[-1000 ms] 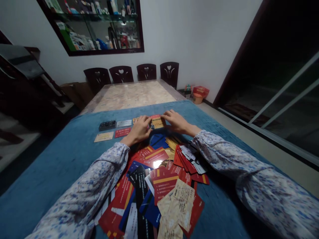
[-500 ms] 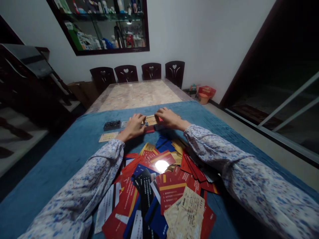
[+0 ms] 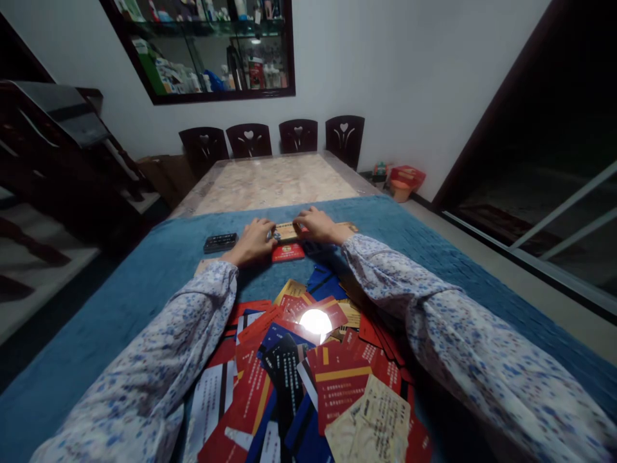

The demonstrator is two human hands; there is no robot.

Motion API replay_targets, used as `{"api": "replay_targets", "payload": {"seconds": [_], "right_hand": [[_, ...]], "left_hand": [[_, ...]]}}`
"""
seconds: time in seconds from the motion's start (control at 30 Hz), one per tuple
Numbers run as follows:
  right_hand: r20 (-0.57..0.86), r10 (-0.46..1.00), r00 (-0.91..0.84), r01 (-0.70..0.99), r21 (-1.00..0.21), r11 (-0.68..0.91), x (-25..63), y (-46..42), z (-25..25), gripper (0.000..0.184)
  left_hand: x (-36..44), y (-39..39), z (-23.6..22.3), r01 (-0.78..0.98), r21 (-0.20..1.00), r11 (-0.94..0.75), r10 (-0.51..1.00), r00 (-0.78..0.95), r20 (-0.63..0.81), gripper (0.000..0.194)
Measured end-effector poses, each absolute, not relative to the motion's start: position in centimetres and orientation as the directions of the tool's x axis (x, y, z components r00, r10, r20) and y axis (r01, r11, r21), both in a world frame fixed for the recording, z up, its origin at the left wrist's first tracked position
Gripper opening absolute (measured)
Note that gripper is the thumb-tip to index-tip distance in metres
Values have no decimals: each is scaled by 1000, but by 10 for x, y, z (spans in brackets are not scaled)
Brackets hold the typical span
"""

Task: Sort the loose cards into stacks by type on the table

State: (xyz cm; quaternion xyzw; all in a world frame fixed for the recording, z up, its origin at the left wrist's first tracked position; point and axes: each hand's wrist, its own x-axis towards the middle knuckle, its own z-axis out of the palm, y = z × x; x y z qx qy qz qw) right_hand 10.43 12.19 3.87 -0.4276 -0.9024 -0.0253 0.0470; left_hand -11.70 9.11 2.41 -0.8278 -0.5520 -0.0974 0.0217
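My left hand (image 3: pixel 254 240) and my right hand (image 3: pixel 319 226) meet near the far side of the blue cloth, fingers bent. Between them is a gold card (image 3: pixel 286 231), possibly the top of a stack, with my fingers closed on its two ends. Just in front of it a red card (image 3: pixel 288 253) lies on the cloth, close to my left fingertips. Left of my left hand sits a stack of black cards (image 3: pixel 220 242). A large loose heap of red, blue, black, white and gold cards (image 3: pixel 343 386) spreads between my forearms.
The blue cloth (image 3: pixel 120 302) covers the near part of the table, with the bare patterned tabletop (image 3: pixel 274 180) beyond. Several dark chairs (image 3: pixel 248 140) line the far wall. Another gold card (image 3: pixel 348 226) shows past my right wrist.
Both hands stay at the gold card, with my right hand slightly nearer my left. More of the red card in front shows. The head view has shifted slightly.
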Motion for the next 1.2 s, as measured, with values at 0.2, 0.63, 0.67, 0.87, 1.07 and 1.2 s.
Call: {"api": "replay_targets", "payload": {"seconds": [0.2, 0.63, 0.67, 0.87, 1.07, 1.2], "right_hand": [[82, 780, -620, 783, 8, 622, 98, 137, 31, 26], [17, 776, -631, 776, -14, 631, 93, 145, 25, 29], [15, 776, -630, 776, -16, 631, 93, 145, 25, 29], [11, 778, -629, 777, -19, 629, 92, 149, 21, 30], [5, 788, -616, 788, -15, 616, 92, 151, 20, 33], [5, 785, -619, 785, -16, 619, 92, 154, 18, 33]], "left_hand": [[-119, 100, 23, 932, 70, -356, 930, 346, 127, 36], [-118, 109, 18, 954, 43, -295, 955, 293, 54, 30], [-118, 109, 17, 954, 46, -298, 954, 296, 50, 29], [-120, 112, 16, 953, 62, -297, 955, 296, 32, 32], [-123, 115, 13, 946, 77, -314, 949, 312, 29, 33], [-126, 120, 10, 941, 98, -324, 946, 321, 39, 39]]}}
